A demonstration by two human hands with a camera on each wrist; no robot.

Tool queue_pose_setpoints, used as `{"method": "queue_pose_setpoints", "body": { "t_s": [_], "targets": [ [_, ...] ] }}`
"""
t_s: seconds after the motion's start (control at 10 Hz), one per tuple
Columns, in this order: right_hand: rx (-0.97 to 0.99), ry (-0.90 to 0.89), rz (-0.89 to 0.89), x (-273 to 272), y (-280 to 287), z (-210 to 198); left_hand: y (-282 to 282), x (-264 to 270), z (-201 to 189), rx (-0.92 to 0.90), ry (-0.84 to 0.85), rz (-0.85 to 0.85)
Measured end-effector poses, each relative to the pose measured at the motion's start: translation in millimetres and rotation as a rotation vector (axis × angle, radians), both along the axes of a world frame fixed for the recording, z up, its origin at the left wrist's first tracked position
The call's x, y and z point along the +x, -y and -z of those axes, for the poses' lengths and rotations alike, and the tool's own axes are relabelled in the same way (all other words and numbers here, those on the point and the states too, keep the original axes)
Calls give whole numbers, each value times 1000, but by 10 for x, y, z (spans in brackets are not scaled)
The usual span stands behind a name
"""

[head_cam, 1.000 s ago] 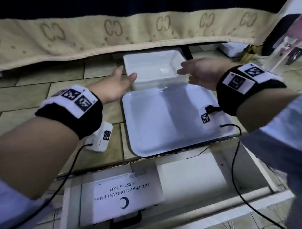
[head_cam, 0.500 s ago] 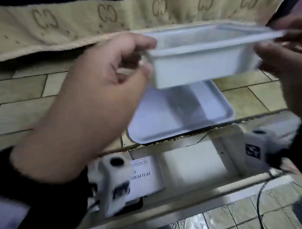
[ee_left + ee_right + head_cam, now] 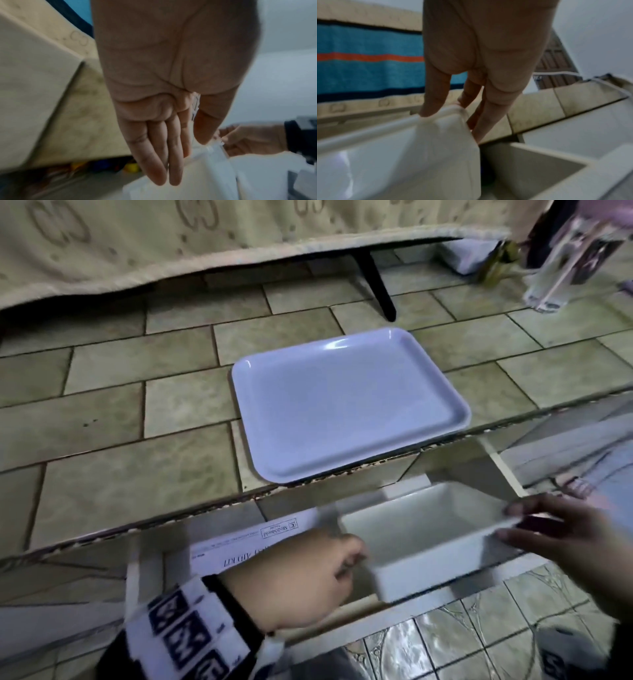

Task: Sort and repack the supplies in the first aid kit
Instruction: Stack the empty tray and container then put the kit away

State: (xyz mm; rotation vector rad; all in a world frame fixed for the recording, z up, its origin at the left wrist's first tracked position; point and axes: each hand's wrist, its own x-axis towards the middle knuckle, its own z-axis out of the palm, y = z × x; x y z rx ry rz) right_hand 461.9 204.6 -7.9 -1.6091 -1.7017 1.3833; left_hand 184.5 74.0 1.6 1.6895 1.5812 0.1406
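Head view: white bin held by both hands over the open first aid kit case, right section of the case. Left hand on the bin's left end; left wrist view shows fingers straight against the bin wall, thumb over the rim, so pinched on the bin. Right hand on the bin's right end; right wrist view shows thumb on top of the rim corner, fingers below it, clamped on the bin. Bin looks empty, slightly tilted, motion-blurred. Whether it touches the case floor: cannot tell. Printed label lies inside the case, left of the bin. White tray sits flat on the tiled floor just beyond the case's far edge. Patterned cloth hangs farther beyond the case.
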Motion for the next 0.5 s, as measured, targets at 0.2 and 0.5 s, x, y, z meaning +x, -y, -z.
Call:
{"method": "queue_pose_setpoints", "body": {
  "t_s": [0.2, 0.5],
  "targets": [
    [-22, 501, -331, -381, -73, 578, -97, -149, 498, -278, -132, -11],
    [-175, 671, -854, -647, 80, 676, -69, -398, 759, -376, -131, 55]
  ]
}}
